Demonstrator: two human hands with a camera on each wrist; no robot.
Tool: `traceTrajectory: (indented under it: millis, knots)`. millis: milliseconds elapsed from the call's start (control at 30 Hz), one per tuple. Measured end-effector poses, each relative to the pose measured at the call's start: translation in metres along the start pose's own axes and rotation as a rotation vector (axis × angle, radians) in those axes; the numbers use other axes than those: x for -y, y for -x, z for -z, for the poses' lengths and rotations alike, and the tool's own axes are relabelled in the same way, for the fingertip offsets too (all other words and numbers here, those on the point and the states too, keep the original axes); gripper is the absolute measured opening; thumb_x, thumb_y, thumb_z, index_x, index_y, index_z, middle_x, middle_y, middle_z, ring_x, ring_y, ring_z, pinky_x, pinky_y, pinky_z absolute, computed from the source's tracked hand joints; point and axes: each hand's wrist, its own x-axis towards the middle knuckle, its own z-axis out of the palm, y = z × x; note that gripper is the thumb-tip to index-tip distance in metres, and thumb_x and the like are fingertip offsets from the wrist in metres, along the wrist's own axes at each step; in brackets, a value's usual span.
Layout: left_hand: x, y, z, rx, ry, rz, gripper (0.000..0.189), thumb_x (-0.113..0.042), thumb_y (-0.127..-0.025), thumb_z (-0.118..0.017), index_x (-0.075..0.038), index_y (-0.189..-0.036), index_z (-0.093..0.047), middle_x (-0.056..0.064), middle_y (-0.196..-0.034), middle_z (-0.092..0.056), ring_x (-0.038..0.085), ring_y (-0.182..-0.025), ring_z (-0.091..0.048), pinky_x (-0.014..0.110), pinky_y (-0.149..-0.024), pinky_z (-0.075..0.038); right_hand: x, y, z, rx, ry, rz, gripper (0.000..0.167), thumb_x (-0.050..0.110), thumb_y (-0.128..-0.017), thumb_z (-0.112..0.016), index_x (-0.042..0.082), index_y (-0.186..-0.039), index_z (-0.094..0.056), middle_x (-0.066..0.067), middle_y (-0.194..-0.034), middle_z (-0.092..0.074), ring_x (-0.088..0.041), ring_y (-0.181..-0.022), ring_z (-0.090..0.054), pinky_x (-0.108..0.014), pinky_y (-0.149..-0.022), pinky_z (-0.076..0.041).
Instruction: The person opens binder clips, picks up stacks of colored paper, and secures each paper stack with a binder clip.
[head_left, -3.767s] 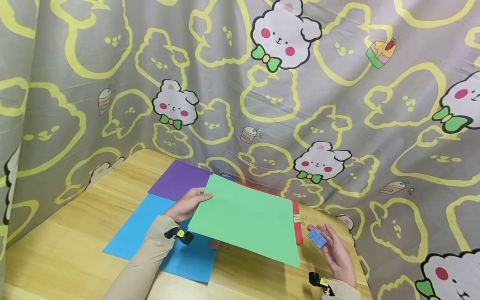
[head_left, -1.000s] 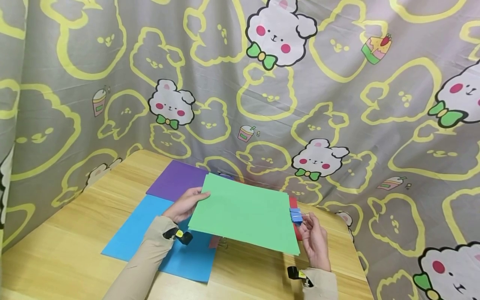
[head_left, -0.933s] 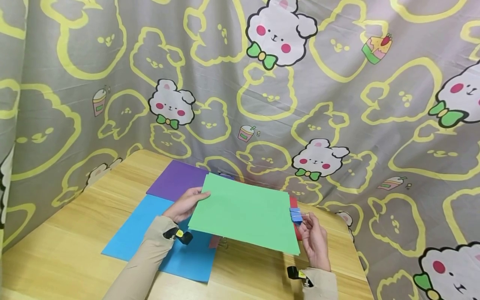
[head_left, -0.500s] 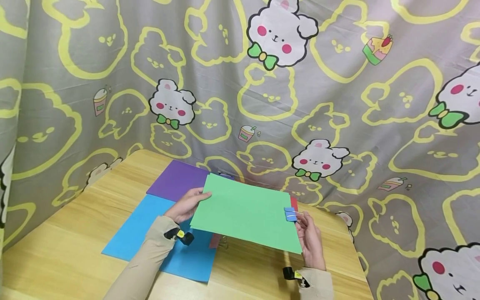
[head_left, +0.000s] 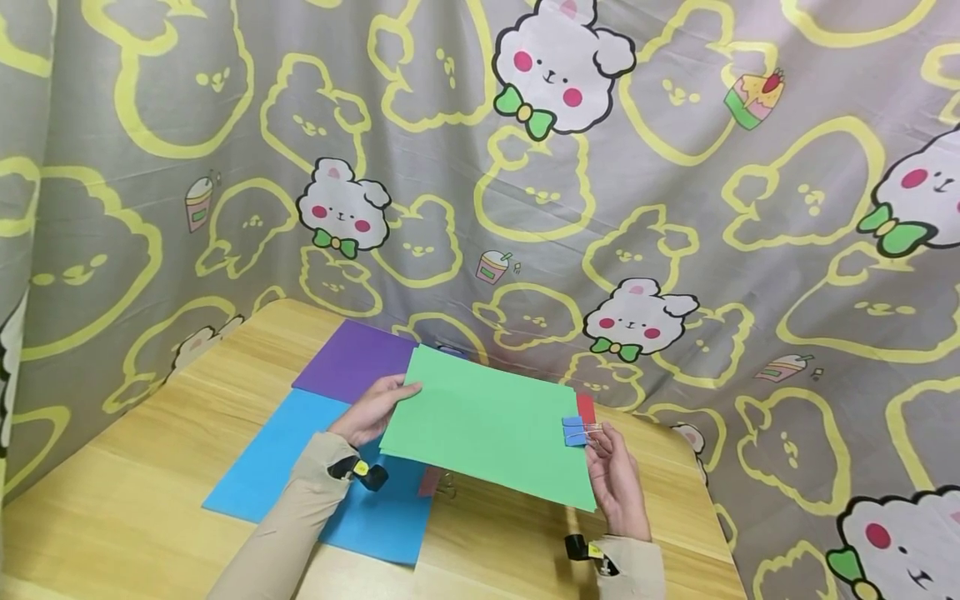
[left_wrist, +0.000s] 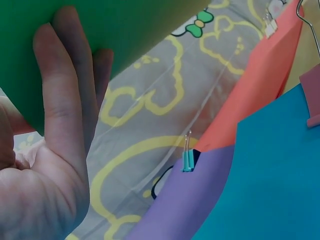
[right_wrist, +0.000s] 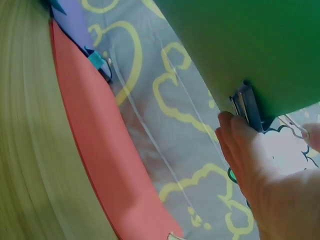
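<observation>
My left hand (head_left: pixel 372 410) holds a few green paper sheets (head_left: pixel 480 417) by their left edge, thumb on top. In the left wrist view, the fingers (left_wrist: pixel 61 95) lie straight along the underside. The sheets are raised above the table and tilted. At their right edge sits a blue binder clip (head_left: pixel 575 432), its body overlapping the green paper. My right hand (head_left: pixel 618 483) pinches the clip's wire handles. From below, the right wrist view shows the clip's dark jaw (right_wrist: pixel 247 106) against the sheets, with fingertips close beside it.
On the wooden table (head_left: pixel 150 433) lie purple paper (head_left: pixel 352 358), blue paper (head_left: pixel 262 467) and red paper (right_wrist: pixel 97 120), the red partly hidden under the green. A pink clip (left_wrist: pixel 312 95) grips the blue paper; a teal clip (left_wrist: pixel 188 160) is on the purple. A patterned curtain (head_left: pixel 435 167) stands behind.
My right hand has moved left with the blue binder clip, from apart from the sheets to onto their right edge. The left hand keeps its hold on the green sheets.
</observation>
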Motion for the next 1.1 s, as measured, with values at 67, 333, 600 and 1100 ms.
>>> traceTrajectory:
  millis: [67, 333, 600, 1100]
  knots:
    - [0.0, 0.0, 0.001, -0.001, 0.0, -0.003, 0.055, -0.025, -0.112, -0.047, 0.004, -0.157, -0.033, 0.015, -0.172, -0.013, 0.03, -0.163, 0.004, 0.049, -0.133, -0.007, 0.001, 0.0, 0.002, 0.061, -0.004, -0.024, 0.037, 0.023, -0.112, -0.042, 0.011, -0.092, -0.072, 0.003, -0.09, -0.072, -0.005, -0.086, -0.068, -0.013, -0.084, -0.056]
    - [-0.001, 0.001, 0.003, -0.005, -0.032, 0.007, 0.054, -0.033, -0.111, -0.049, -0.002, -0.153, -0.041, 0.01, -0.146, -0.053, 0.022, -0.136, -0.052, 0.038, -0.114, -0.048, 0.002, 0.002, 0.009, 0.049, 0.286, -0.13, 0.041, 0.051, -0.11, -0.039, 0.014, -0.113, -0.056, 0.011, -0.092, -0.06, 0.0, -0.085, -0.057, -0.012, -0.072, -0.047]
    - [-0.002, 0.004, 0.005, 0.019, -0.031, 0.007, 0.053, -0.035, -0.11, -0.05, -0.001, -0.151, -0.044, 0.001, -0.135, -0.06, 0.014, -0.129, -0.057, 0.037, -0.112, -0.049, 0.002, 0.001, 0.009, 0.054, 0.36, -0.165, 0.043, 0.055, -0.108, -0.042, 0.014, -0.114, -0.054, 0.008, -0.092, -0.062, -0.002, -0.079, -0.062, -0.015, -0.063, -0.051]
    - [-0.004, 0.007, 0.006, 0.122, 0.093, 0.02, 0.053, -0.031, -0.113, -0.044, 0.001, -0.154, -0.035, -0.004, -0.102, -0.076, 0.009, -0.084, -0.076, 0.035, -0.08, -0.065, 0.014, 0.003, 0.022, 0.399, 0.133, -0.191, 0.05, 0.019, -0.114, -0.025, 0.013, -0.108, -0.073, 0.002, -0.103, -0.076, -0.01, -0.095, -0.072, -0.021, -0.082, -0.06]
